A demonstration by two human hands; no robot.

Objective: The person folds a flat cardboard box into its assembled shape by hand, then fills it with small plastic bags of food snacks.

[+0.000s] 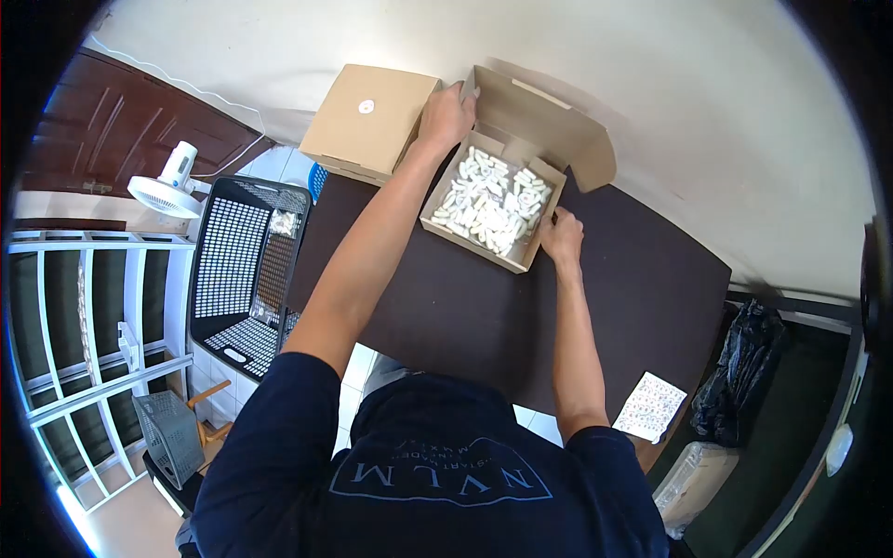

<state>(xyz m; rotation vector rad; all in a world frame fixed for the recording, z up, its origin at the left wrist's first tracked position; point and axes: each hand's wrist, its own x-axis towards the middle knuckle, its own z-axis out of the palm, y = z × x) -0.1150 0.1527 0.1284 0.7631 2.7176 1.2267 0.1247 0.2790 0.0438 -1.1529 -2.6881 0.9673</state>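
Note:
An open cardboard box [483, 244] stands on the dark table, filled with many small white, capsule-shaped pieces [491, 203]. Its lid [549, 116] is raised and leans back toward the wall. My left hand [446, 119] is closed on the lid's left edge, with its fingertips partly hidden. On the near right side, my right hand [562, 237] grips the box's side wall, thumb toward the inside. A second, closed cardboard box [358, 126] with a round white sticker [366, 107] sits just left of my left hand.
The brown table [446, 316] borders the wall. A black plastic basket [226, 246] and a white fan [167, 186] stand to the left. At the table's right end lies a patterned sheet [651, 406], near a black plastic bag [741, 363] and a wrapped package [693, 479].

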